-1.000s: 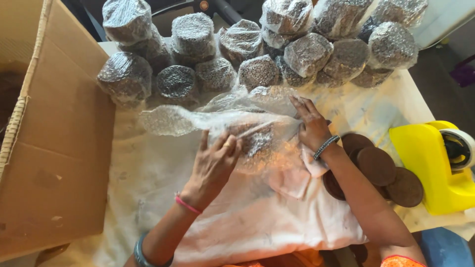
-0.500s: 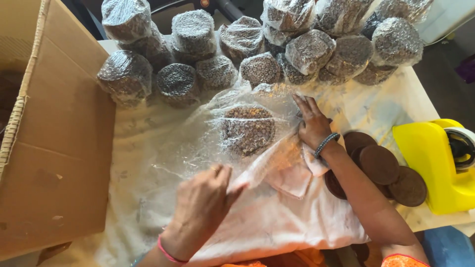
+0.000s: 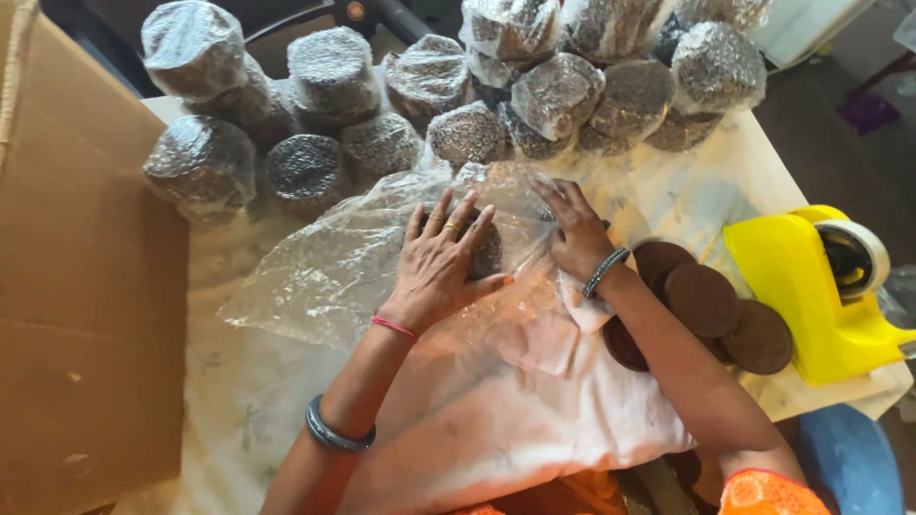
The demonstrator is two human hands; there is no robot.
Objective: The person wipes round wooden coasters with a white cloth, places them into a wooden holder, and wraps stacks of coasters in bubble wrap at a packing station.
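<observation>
The left hand (image 3: 441,262) lies flat, fingers spread, pressing a sheet of clear plastic wrap (image 3: 334,272) down over a dark round stack (image 3: 485,250) near the middle of the table (image 3: 668,181). The stack sits directly under those fingertips, slightly to their right, and appears to stand on its flat face, though the film blurs its edge. The right hand (image 3: 575,227), open with fingers extended, rests on the wrap just right of the stack and holds nothing. The left hand is the nearer one. Wrapped bundles (image 3: 558,95) crowd the far side; loose brown discs (image 3: 704,298) and a yellow tape dispenser (image 3: 811,286) lie right; a cardboard box (image 3: 76,286) stands left.
</observation>
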